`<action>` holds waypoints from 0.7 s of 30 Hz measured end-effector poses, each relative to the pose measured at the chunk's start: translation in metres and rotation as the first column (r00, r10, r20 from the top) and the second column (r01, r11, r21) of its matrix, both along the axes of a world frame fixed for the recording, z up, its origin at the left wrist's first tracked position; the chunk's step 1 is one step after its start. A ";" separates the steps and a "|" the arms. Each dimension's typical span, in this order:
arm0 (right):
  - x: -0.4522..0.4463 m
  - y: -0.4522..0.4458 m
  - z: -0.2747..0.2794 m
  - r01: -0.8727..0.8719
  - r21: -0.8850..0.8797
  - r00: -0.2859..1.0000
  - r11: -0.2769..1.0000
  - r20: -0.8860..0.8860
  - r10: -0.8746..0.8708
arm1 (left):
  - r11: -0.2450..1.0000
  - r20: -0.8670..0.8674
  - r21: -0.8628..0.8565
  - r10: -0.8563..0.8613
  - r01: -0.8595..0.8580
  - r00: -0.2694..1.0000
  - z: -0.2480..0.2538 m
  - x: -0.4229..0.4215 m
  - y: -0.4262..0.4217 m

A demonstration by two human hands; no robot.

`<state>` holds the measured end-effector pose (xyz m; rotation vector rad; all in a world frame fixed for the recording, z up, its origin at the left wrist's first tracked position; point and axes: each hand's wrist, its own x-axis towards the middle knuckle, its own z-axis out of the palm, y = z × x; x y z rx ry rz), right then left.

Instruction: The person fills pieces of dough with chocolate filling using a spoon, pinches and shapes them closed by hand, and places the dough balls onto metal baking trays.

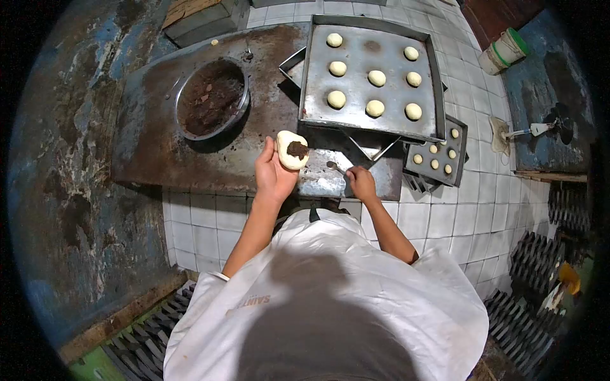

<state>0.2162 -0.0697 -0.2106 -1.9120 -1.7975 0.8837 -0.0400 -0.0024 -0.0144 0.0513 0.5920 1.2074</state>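
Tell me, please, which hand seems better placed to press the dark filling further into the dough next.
Probably the right hand: it holds the spoon, whose head points toward the dough. The left hand is occupied, supporting the dough with the dark filling on it.

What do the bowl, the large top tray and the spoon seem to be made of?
Bowl: metal, probably steel; its rim and outer wall catch the light.
Large top tray: grey sheet metal, dull and browned in one spot, with thin raised walls.
Spoon, in the right hand: likely metal by its thin handle, though too small to be sure.
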 end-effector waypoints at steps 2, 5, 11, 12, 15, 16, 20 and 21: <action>-0.018 0.023 0.032 0.023 0.246 0.999 0.969 -0.034 -0.015 | 1.000 0.048 0.026 -0.012 0.011 0.999 0.001 0.000 0.002; -0.069 0.051 0.153 0.151 0.095 0.761 0.984 -0.646 -0.055 | 0.996 0.129 -0.004 -0.086 0.087 0.988 0.000 0.003 -0.007; -0.087 0.064 0.212 -0.282 -0.221 0.308 0.934 -0.942 -0.131 | 0.958 -0.436 0.149 -0.160 0.246 0.886 -0.022 -0.024 0.006; -0.085 0.059 0.215 -0.214 -0.011 0.566 0.977 -0.817 0.114 | 0.953 -0.524 0.066 -0.218 0.295 0.823 -0.001 -0.031 0.003; -0.099 0.057 0.223 -0.221 0.402 0.864 0.889 -0.342 0.370 | 0.916 -0.628 0.075 -0.264 0.395 0.732 0.015 -0.046 0.002; -0.105 0.061 0.228 -0.271 0.380 0.890 0.884 -0.252 0.381 | 0.922 -0.660 0.052 -0.257 0.384 0.706 0.030 -0.049 -0.001; -0.137 0.069 0.244 -0.231 0.453 0.909 0.861 -0.216 0.357 | 0.914 -0.825 0.171 -0.071 0.367 0.561 0.051 -0.079 -0.002; -0.147 0.071 0.249 -0.164 0.491 0.904 0.856 -0.273 0.330 | 0.915 -0.821 0.178 -0.064 0.361 0.567 0.054 -0.087 -0.001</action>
